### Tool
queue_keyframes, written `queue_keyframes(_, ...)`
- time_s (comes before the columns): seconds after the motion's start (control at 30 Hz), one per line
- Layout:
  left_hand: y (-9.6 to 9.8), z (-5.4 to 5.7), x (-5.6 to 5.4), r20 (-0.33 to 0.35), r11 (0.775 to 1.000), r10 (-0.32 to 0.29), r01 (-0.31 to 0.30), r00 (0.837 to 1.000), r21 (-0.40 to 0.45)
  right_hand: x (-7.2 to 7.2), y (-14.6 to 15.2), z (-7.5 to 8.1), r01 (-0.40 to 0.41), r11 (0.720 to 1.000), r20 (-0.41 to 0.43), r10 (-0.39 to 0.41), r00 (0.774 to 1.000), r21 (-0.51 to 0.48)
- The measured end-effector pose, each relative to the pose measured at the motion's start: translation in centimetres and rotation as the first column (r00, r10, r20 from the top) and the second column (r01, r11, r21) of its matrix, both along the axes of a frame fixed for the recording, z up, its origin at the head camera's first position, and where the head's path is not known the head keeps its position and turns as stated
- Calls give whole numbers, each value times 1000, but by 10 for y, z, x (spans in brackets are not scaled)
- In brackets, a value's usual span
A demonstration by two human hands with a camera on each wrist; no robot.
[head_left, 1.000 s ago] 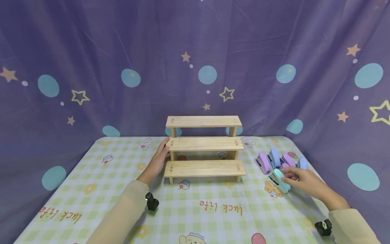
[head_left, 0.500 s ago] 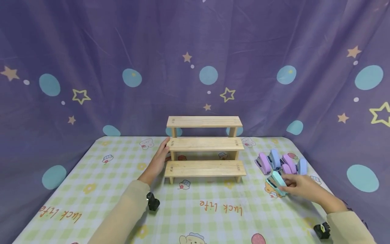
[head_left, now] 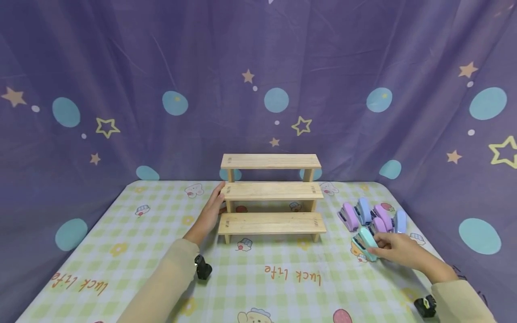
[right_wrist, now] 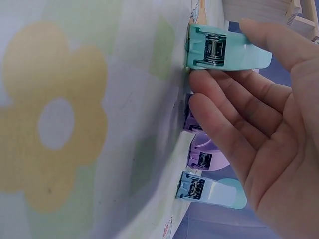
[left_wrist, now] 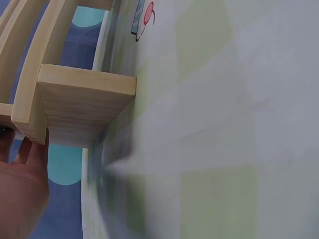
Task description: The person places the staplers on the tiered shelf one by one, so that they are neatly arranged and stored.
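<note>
Green-and-white checked counter (head_left: 137, 251): spread wide; its middle is our clock's centre.
Three-tier pale wooden shelf (head_left: 272, 190): 12 o'clock.
Left hand (head_left: 208, 217): 11 o'clock, touching the shelf's left end; cannot tell whether its fingers curl.
Right hand (head_left: 401, 252): 3 o'clock, grip narrowed, pinching a teal plastic stapler (head_left: 365, 243).
Purple (head_left: 349, 216) and blue plastic staplers (head_left: 363, 211): clustered, 2 o'clock.
Teal stapler: apparently at the grasping step; a lift would call for steady pressure, clear of neighbours.
</note>
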State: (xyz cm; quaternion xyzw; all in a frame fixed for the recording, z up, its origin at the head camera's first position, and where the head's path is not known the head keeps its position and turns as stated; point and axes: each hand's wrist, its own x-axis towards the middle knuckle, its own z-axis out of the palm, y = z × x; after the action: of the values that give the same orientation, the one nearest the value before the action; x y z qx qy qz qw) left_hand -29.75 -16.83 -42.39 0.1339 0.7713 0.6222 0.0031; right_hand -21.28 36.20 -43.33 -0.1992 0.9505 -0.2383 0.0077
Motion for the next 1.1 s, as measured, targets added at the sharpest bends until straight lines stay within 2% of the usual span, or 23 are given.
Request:
queue_keyframes(0.07, 0, 1, 1, 10, 1000, 7, -7, 1000, -13, 0, 0, 0, -1, 1000, 11, 1, 1000, -3)
queue_keyframes(0.23, 3, 21, 14, 53, 999, -15, 17, 998, -29, 0, -1, 0, -3, 1000, 35, 3, 999, -7)
queue_keyframes(0.27, 3, 21, 13, 51, 999, -17, 19, 999, -31, 0, -1, 0, -3, 1000, 34, 3, 999, -8)
queue_keyframes(0.33, 2, 17, 10, 51, 999, -18, 20, 999, -27, 0, -1, 1, -7, 1000, 32, 7, 999, -12)
queue_keyframes(0.5, -1, -3, -3, 27, 1000, -8, 9, 1000, -7, 0, -2, 5, -25, 999, 24, 25, 999, -22)
queue_keyframes(0.6, -2, -8, -7, 5, 1000, 3, -3, 1000, -13, 0, -4, 9, -30, 999, -6, 30, 1000, -28)
queue_keyframes(0.9, -2, -7, -6, 8, 1000, 12, -12, 1000, -14, -3, -14, 23, -40, 998, -139, 32, 990, -54)
queue_keyframes(1.1, -1, -7, -4, 2, 1000, 3, -3, 1000, -1, -10, -26, 34, -73, 994, -193, 55, 980, -86)
